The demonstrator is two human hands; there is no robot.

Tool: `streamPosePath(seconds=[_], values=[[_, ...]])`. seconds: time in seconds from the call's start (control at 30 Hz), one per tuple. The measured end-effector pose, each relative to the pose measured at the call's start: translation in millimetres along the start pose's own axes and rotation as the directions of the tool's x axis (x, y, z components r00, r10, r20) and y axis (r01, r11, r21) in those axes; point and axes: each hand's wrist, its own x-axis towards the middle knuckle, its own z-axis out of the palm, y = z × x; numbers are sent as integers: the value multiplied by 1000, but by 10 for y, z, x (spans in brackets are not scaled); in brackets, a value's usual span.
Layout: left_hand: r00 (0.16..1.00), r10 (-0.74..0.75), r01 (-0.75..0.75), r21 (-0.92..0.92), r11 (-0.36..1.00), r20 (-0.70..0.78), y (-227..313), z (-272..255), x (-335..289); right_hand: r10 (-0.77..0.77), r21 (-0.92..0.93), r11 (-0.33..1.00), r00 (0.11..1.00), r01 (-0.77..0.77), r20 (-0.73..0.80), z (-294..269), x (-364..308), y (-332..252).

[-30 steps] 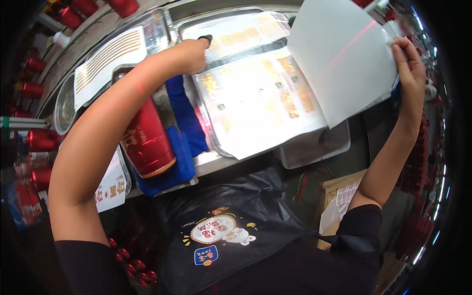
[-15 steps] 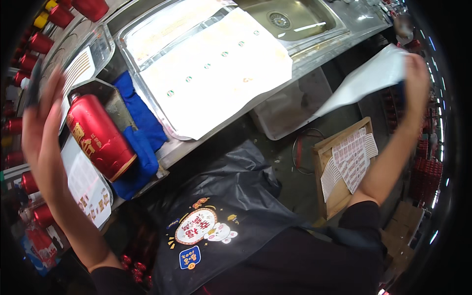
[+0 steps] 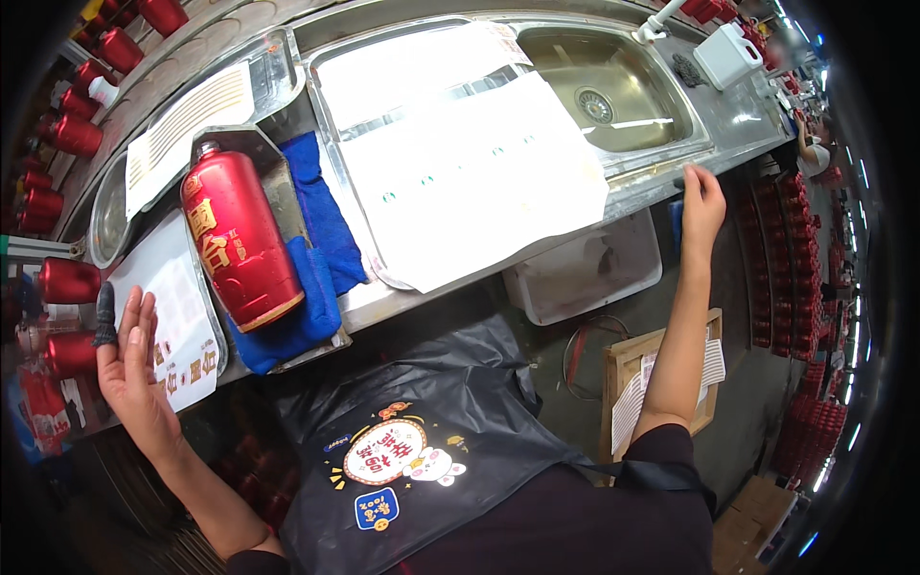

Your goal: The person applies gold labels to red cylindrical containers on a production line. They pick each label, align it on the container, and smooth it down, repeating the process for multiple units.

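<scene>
My left hand (image 3: 137, 385) is raised at the near left, palm up with fingers apart. It holds nothing, and a dark cover sits on one finger. Close by lies a white sheet with gold and red decals (image 3: 182, 311). A red bottle with gold lettering (image 3: 244, 244) lies tilted in a metal holder, its lower end on a folded blue cloth (image 3: 316, 302). My right hand (image 3: 704, 206) hovers by the counter's front edge, right of the large white sheets (image 3: 489, 182), with its fingers curled together. A small blue patch (image 3: 677, 222) shows beside it; whether it is held is unclear.
A striped white sheet (image 3: 192, 129) lies at the left. A steel sink (image 3: 613, 129) and a white jug (image 3: 728, 57) are at the back right. Below the counter are a translucent bin (image 3: 585, 273) and a wooden frame (image 3: 628, 379) with sheets. Red bottles (image 3: 72, 134) stand around.
The white sheet that my right hand held is out of it and no longer seen there. That hand moved left toward the counter edge; my left hand came lower and nearer. The view shifted.
</scene>
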Motion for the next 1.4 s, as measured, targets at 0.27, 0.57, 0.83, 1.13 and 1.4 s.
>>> streamPosePath(seconds=[0.27,0.57,0.83,1.13,1.4], values=[[995,-16,17,-3,1000,101,-1,426,-45,203,122,935,785,-333,585,867,-261,-668],[991,-116,118,-29,993,67,-109,416,-56,249,-69,968,875,-242,416,768,806,-13],[984,-175,175,8,984,10,-62,286,-87,379,-552,834,701,25,604,1199,1499,682],[987,142,-145,29,989,80,360,611,204,-61,-434,835,841,338,538,590,1029,-1500],[589,439,-403,-225,887,679,472,2077,790,-458,170,815,436,554,775,482,104,-3617]])
